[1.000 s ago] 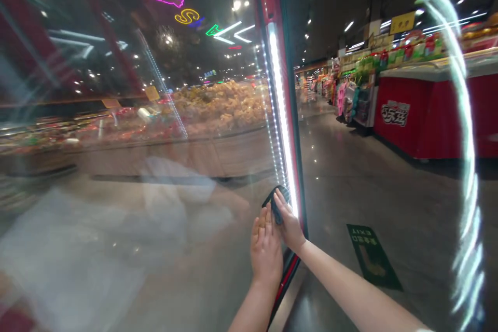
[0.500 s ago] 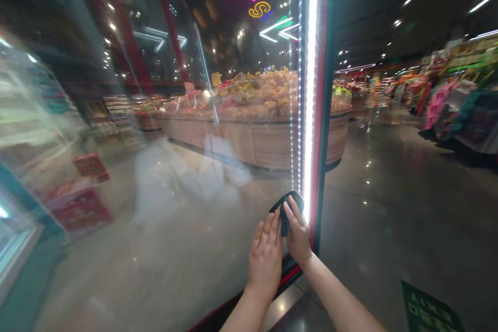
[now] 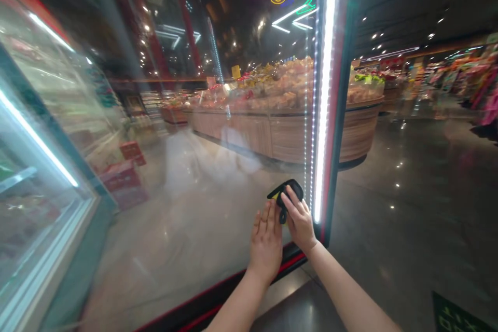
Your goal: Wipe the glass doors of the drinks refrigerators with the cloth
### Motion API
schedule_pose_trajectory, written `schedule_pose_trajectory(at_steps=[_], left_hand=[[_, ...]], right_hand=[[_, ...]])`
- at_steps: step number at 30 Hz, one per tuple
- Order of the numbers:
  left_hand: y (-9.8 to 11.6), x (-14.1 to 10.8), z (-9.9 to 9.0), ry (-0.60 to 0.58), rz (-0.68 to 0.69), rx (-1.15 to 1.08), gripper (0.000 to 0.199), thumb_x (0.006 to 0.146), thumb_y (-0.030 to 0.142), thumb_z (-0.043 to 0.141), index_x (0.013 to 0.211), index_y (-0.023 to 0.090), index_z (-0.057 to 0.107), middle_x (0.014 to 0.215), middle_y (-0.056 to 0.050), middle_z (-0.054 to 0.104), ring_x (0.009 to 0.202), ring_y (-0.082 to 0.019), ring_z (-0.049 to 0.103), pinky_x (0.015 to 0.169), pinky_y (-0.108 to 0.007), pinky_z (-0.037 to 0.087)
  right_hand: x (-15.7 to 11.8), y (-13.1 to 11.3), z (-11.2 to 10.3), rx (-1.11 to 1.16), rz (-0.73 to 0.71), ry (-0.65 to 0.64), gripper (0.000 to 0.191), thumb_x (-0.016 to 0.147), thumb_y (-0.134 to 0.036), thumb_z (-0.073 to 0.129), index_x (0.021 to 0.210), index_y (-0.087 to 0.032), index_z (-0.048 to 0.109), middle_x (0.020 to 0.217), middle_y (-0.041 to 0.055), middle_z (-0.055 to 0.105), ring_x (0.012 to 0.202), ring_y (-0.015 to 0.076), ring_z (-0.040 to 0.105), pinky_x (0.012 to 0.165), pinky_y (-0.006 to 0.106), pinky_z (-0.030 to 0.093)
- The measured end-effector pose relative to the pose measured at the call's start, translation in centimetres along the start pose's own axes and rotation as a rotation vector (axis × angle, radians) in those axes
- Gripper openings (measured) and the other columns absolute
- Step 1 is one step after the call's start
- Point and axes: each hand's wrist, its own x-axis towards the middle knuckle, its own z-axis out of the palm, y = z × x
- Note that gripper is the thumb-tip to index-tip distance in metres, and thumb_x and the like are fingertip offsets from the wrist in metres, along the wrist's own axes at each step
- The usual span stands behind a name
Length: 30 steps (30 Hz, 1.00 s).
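Observation:
A small black tool with yellow parts and a loop at its lower end [image 3: 298,187] is up against the glass panel [image 3: 218,228], near the panel's lit right edge. Its exact kind is not clear. Over its right side lies my right hand [image 3: 301,223], fingers bent round it and pressing it to the glass. My left hand [image 3: 266,244] is just to the left, fingers stretched out side by side and fingertips touching the tool's lower left part. The left thumb is hidden.
A bright light strip [image 3: 324,93] runs down the panel's dark frame [image 3: 338,129]. Behind the glass stands a wood-panelled display [image 3: 249,127] heaped with goods. A lit cabinet [image 3: 89,249] is at left. A green floor sign [image 3: 459,316] lies at lower right.
The view has turned left, so the panel and display sit further right and more of the lit cabinet shows. Both hands and the tool have shifted slightly left from the light strip.

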Motion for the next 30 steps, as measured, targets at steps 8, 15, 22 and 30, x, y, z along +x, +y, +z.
schedule_pose_trajectory(at_steps=[8,15,22,30], left_hand=[[-2.4,7.1,-2.4,0.141,-0.027,-0.055,0.06,0.093,0.016,0.047,0.152,0.009,0.037,0.165,-0.011,0.024,0.155,-0.024,0.013,0.127,-0.044,0.02],[-4.9,-0.9,-1.9,0.102,-0.098,0.028,0.058,0.091,0.015,0.05,0.148,0.011,0.044,0.162,-0.012,0.034,0.155,-0.023,0.013,0.129,-0.046,0.01],[-6.7,1.4,-3.9,0.154,-0.069,0.031,0.064,0.093,0.017,0.046,0.155,0.008,0.03,0.163,-0.01,0.031,0.155,-0.02,0.011,0.129,-0.043,0.004],[-9.3,-2.3,-3.7,0.17,-0.146,0.081,0.062,0.094,0.013,0.043,0.155,0.01,0.032,0.162,-0.009,0.032,0.154,-0.019,0.017,0.129,-0.04,0.013]], right_hand=[[9.8,-2.3,-0.8,0.053,-0.01,0.149,0.056,0.101,-0.016,0.039,0.154,-0.031,0.037,0.159,0.009,0.041,0.14,0.0243,0.049,0.111,0.047,0.047],[4.1,-5.1,1.2,-0.088,-0.207,-0.027,0.061,0.1,-0.014,0.043,0.157,-0.031,0.032,0.15,0.0091,0.053,0.135,0.0247,0.054,0.11,0.046,0.046],[5.7,-5.5,1.8,-0.074,-0.096,0.044,0.067,0.099,-0.011,0.039,0.16,-0.032,0.021,0.159,0.0107,0.041,0.142,0.0268,0.045,0.109,0.05,0.046],[2.6,-10.1,4.7,-0.131,-0.146,-0.025,0.071,0.098,-0.013,0.044,0.161,-0.029,0.016,0.158,0.0116,0.041,0.133,0.0287,0.054,0.101,0.046,0.052]])
